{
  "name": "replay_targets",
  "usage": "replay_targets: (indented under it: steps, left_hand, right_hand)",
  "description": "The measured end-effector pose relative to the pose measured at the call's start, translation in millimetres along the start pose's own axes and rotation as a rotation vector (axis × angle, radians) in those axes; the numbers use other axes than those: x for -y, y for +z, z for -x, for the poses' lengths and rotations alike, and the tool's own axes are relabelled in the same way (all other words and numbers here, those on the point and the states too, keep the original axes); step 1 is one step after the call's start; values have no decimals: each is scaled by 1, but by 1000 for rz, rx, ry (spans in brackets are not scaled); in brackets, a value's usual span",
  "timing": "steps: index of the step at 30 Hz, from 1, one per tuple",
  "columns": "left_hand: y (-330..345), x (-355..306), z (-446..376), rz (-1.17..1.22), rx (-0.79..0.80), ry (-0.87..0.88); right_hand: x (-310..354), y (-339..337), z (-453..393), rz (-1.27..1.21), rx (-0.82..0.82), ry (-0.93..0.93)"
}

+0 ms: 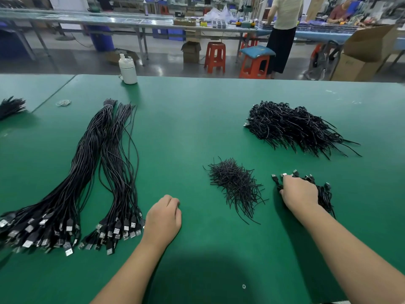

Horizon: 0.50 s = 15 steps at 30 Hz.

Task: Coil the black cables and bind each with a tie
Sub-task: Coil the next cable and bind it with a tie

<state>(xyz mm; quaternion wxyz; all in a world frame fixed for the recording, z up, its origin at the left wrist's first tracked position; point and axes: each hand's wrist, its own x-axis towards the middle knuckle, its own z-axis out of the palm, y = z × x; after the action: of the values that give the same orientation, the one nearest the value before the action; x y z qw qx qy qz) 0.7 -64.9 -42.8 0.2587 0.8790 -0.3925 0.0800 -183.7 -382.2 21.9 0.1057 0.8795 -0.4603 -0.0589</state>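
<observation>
Resting on a small cluster of coiled cables [324, 194] at the right of the green table [197, 119], the right hand [299, 194] grips them with curled fingers. The left hand [163, 220] lies loosely curled on bare cloth, holding nothing, just beside two long bundles of uncoiled black cables [87, 172] whose USB plugs [118, 231] point toward the person. A heap of black ties [235, 185] sits between the hands. Farther back on the right lies a large pile of finished coils [291, 126]. No writing is legible. A white bottle [127, 70] stands at the table's far edge; its contents are hidden.
</observation>
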Motion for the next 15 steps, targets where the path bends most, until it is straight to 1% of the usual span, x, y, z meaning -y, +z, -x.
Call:
replay_targets:
  steps: [2,3,5,7,9,11,13,15]
  left_hand:
    - [0,0,0,3,0,-10]
    - [0,0,0,3,-2,-14]
    - [1,0,-1,-3,-9,-18]
    - [1,0,-1,-14,-22,-15]
    - [2,1,-1,-27,-37,-24]
    - [2,1,-1,-35,-44,-42]
    - [3,1,-1,-43,-47,-52]
    - [3,1,-2,-49,-41,-54]
  right_hand:
    - [7,-6,4,-46,-52,-19]
    - [15,-11,8,-110,-92,-40]
    - [40,-22,19,-310,-132,-122]
    - [74,-31,38,-543,-122,-240]
    - [111,-33,59,-715,-98,-341]
    - [143,-24,77,-783,-40,-419]
    - [165,-8,92,-783,21,-474]
    - [174,11,100,-709,-11,-541]
